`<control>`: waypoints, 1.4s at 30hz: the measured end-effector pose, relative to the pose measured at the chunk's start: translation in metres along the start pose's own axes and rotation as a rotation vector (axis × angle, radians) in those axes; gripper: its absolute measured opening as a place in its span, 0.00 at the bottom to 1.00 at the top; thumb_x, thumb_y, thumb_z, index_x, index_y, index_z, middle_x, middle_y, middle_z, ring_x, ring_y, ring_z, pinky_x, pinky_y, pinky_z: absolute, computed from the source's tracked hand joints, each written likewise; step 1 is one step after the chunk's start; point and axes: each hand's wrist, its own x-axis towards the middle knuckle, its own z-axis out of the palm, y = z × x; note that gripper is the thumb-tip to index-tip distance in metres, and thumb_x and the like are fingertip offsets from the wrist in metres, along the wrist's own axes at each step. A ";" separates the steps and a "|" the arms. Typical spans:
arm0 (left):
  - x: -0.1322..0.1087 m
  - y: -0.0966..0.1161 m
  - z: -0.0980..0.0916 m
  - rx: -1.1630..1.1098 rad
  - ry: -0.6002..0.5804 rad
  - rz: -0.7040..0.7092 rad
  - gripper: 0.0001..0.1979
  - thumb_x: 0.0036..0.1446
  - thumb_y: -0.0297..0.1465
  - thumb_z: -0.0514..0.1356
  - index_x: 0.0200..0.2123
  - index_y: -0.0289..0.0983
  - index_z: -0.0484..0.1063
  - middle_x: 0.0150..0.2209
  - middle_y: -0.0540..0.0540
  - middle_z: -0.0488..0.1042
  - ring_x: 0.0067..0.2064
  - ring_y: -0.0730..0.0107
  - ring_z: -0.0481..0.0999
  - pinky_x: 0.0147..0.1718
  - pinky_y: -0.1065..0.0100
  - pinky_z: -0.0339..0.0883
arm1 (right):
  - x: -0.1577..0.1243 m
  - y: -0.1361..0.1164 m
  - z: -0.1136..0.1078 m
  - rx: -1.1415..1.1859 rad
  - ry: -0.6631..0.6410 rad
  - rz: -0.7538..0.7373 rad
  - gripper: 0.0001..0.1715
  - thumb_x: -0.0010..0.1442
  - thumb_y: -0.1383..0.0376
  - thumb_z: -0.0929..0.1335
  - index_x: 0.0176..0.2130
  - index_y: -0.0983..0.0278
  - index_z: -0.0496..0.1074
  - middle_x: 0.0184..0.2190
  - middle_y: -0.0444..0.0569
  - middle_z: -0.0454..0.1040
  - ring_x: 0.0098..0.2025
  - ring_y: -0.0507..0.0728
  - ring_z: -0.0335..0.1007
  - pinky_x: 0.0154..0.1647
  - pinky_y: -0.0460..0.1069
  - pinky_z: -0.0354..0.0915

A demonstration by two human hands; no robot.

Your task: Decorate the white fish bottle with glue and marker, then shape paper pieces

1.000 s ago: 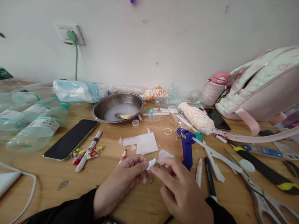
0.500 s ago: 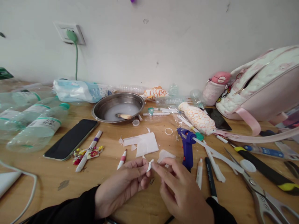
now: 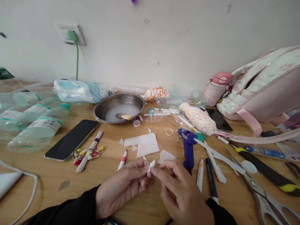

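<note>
A small folded piece of white paper (image 3: 152,165) is pinched between the thumb and fingers of my left hand (image 3: 127,179). The index fingertip of my right hand (image 3: 181,190) presses at its lower right edge; the right thumb is hidden behind the curled fingers. Just beyond my hands lie a cut sheet of white paper (image 3: 147,144) and a smaller white scrap (image 3: 167,157). A blue glue gun (image 3: 188,150) stands to the right of them. Beside my left fingers rests a white marker with a pink band (image 3: 122,160).
Behind is a metal bowl (image 3: 103,117) of cloudy liquid with a brush (image 3: 125,117). Plastic bottles (image 3: 42,128) and a phone (image 3: 71,140) lie left. On the right are scissors (image 3: 254,184), markers (image 3: 211,178), a scale-painted fish shape (image 3: 198,118) and a backpack (image 3: 264,90).
The paper piece has turned slightly between my fingertips, and my right index finger has shifted a little lower along it. Everything else stays in place.
</note>
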 end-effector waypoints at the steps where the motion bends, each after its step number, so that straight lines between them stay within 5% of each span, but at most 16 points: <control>1: 0.000 0.000 0.000 0.021 0.004 0.004 0.03 0.49 0.25 0.63 0.27 0.32 0.71 0.24 0.52 0.70 0.23 0.83 0.65 0.27 0.80 0.59 | 0.000 0.000 0.001 0.041 0.028 0.054 0.28 0.52 0.76 0.60 0.51 0.60 0.66 0.42 0.53 0.67 0.40 0.58 0.67 0.40 0.55 0.67; 7: 0.002 -0.001 0.007 0.273 0.131 0.157 0.09 0.47 0.32 0.64 0.24 0.35 0.67 0.22 0.53 0.72 0.23 0.80 0.64 0.26 0.75 0.55 | 0.010 0.010 0.010 0.544 0.136 0.533 0.09 0.55 0.64 0.64 0.33 0.62 0.73 0.36 0.50 0.71 0.41 0.57 0.68 0.36 0.49 0.66; 12: 0.004 -0.001 0.010 0.550 0.198 0.261 0.11 0.45 0.37 0.63 0.23 0.37 0.66 0.18 0.56 0.69 0.21 0.75 0.65 0.27 0.71 0.54 | 0.015 0.012 0.016 0.997 0.194 0.798 0.15 0.46 0.62 0.71 0.36 0.62 0.69 0.29 0.44 0.72 0.28 0.51 0.67 0.26 0.45 0.62; 15: 0.004 -0.001 0.008 0.655 0.178 0.295 0.12 0.45 0.39 0.62 0.23 0.38 0.65 0.17 0.55 0.68 0.21 0.74 0.64 0.27 0.70 0.55 | 0.016 0.010 0.016 1.102 0.197 0.836 0.21 0.44 0.62 0.72 0.38 0.62 0.65 0.26 0.41 0.72 0.24 0.50 0.66 0.22 0.44 0.59; 22: 0.007 -0.002 0.006 0.685 0.164 0.342 0.12 0.44 0.39 0.62 0.23 0.38 0.65 0.18 0.55 0.67 0.21 0.75 0.65 0.25 0.70 0.56 | 0.015 0.011 0.019 1.128 0.221 0.818 0.24 0.41 0.66 0.73 0.39 0.62 0.64 0.25 0.41 0.74 0.28 0.51 0.69 0.30 0.45 0.61; 32: 0.006 -0.001 0.006 0.552 0.174 0.378 0.13 0.39 0.35 0.66 0.24 0.38 0.64 0.22 0.56 0.66 0.23 0.76 0.66 0.24 0.71 0.59 | 0.018 0.008 0.009 1.084 0.222 0.976 0.13 0.47 0.62 0.69 0.33 0.65 0.77 0.28 0.46 0.75 0.18 0.44 0.52 0.18 0.42 0.47; 42: 0.006 0.002 0.003 0.508 0.202 0.365 0.11 0.42 0.33 0.66 0.24 0.37 0.66 0.22 0.56 0.67 0.24 0.79 0.63 0.26 0.75 0.57 | 0.019 0.008 0.005 1.138 0.195 1.002 0.16 0.43 0.64 0.68 0.34 0.65 0.78 0.26 0.44 0.73 0.18 0.44 0.55 0.19 0.42 0.49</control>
